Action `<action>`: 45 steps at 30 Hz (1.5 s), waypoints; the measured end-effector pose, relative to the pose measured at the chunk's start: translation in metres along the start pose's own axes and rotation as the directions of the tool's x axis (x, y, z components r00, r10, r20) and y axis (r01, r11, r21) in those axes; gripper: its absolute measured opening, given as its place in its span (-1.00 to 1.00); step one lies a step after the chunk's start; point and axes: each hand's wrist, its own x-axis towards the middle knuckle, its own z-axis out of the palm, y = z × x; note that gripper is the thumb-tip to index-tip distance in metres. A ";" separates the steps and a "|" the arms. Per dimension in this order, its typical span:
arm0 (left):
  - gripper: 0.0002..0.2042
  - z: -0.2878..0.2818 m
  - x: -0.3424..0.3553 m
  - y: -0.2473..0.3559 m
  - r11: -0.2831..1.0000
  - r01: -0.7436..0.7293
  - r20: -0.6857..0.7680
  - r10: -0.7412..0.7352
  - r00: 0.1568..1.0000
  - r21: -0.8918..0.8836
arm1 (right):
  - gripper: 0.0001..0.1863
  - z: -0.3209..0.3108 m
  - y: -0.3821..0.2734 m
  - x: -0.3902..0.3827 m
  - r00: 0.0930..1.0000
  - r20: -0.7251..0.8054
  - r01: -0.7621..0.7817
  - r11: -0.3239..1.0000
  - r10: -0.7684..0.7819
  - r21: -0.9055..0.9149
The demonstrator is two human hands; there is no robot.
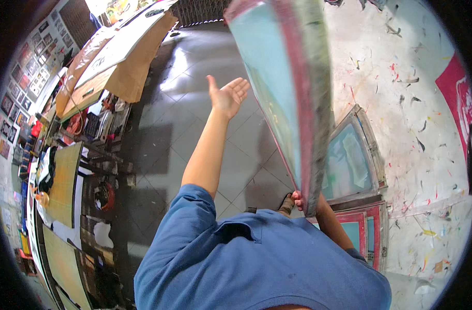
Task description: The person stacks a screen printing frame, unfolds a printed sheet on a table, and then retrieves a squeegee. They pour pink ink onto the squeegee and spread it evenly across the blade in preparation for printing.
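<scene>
A large printing screen (269, 62) with teal mesh and maroon edging stands tilted on the right of my body, its top reaching beyond the upper edge of the picture and slightly blurred. My right hand (298, 200) grips its lower left edge. Stretched forward, my left hand (228, 97) is open, palm showing and fingers apart, just left of the screen with a small gap. Behind the held screen, another teal framed screen (349, 160) leans at the paint-marked wall (411, 134), and more maroon-edged screens (349, 232) rest below it.
Along the left runs a cluttered workbench with brown paper (127, 77), yellowish boards (60, 186) and a red bucket (104, 195). Pictures cover the far-left wall (13, 103). Grey floor tiles (189, 134) lie between bench and screens; a dark folding gate (197, 13) is at the back.
</scene>
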 end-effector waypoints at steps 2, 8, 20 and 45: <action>0.06 -0.025 -0.016 0.004 0.975 -0.100 0.208 0.142 0.968 -0.200 | -0.68 -0.017 0.001 -0.004 0.971 0.201 -0.199 0.907 0.130 0.370; 0.02 0.004 -0.059 0.014 0.865 -0.063 0.393 0.289 0.873 -0.497 | -0.48 -0.014 0.002 -0.031 0.958 -0.021 -0.245 0.853 0.287 0.461; -0.20 0.027 -0.056 -0.004 0.857 0.029 0.474 0.256 0.843 -0.514 | -0.59 -0.007 0.013 -0.047 0.851 -0.182 -0.363 0.802 0.492 0.474; -0.36 -0.087 -0.112 -0.240 0.673 0.275 -0.195 -0.193 0.962 0.687 | -0.40 0.021 -0.013 -0.037 0.845 0.439 -0.523 0.298 0.306 0.799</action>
